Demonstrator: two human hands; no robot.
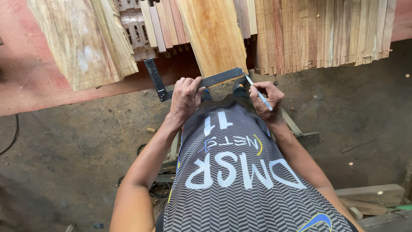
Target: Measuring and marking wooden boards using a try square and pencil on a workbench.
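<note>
Left hand (185,96) pressing flat on dark metal try square (195,81), fingers (189,82) spread narrow over the blade, holding it down on the near end of a light wooden plank (213,34). Square's stock (155,79) sticking out just left of the left fingers, angled along the plank edge. Right hand (267,98) pinched shut on a thin pencil (257,91), tip touching the plank end right at the square's far corner, just above the right fingers. Plank running away from both hands, between them at its near end. More stacked boards (322,32) right of the right fingers, tilted, ends ragged. Broad pale slab (81,38) well left of the left fingers, lying on a reddish sheet (25,81). Small carved wooden pieces (137,32) beyond the square stock. Dirt floor (77,146) below both forearms. Patterned jersey (240,172) under the hands, close to the wrists. Wood offcuts (369,199) low right, well apart from the fingers.
</note>
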